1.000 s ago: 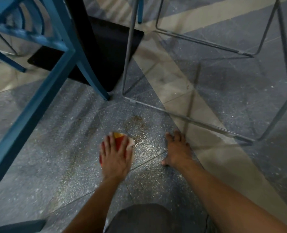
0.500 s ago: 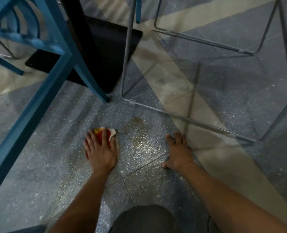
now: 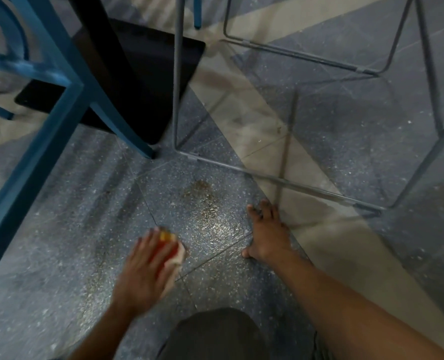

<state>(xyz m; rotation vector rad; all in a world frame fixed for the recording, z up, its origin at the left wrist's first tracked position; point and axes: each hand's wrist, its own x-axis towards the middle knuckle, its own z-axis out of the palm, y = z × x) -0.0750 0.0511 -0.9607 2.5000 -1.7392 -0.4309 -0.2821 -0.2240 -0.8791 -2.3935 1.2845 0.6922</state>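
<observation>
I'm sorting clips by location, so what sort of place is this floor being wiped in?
Probably a café dining area: a blue wooden chair, a black flat square table base and grey metal wire-frame chair legs stand on the speckled grey terrazzo floor.

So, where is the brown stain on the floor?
Head view, centre: the brown stain lies ahead of the cloth under the left hand, left of the right hand.
</observation>
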